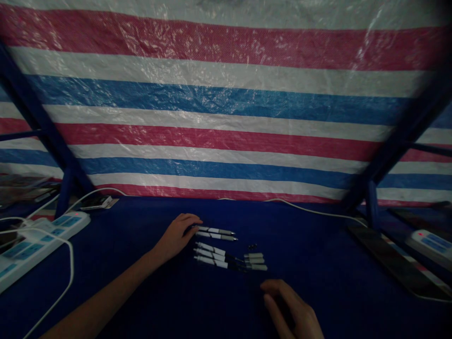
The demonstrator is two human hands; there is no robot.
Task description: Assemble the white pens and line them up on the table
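Observation:
My left hand rests at the left ends of two whole white-and-grey pens, its fingers stretched and the thumb apart; whether it touches the upper one I cannot tell. Just nearer to me lie three white pen barrels side by side, with dark refills sticking out to the right. Three short grey grip sections sit beyond the refill tips. Above those are several tiny black pieces. At the lower right, my right hand hovers with loosely bent fingers, thumb and forefinger apart, holding nothing visible.
The blue tabletop carries a white power strip with cables at left, and a small box behind it. A dark flat panel and another power strip are at right. A striped sheet hangs behind blue frame posts.

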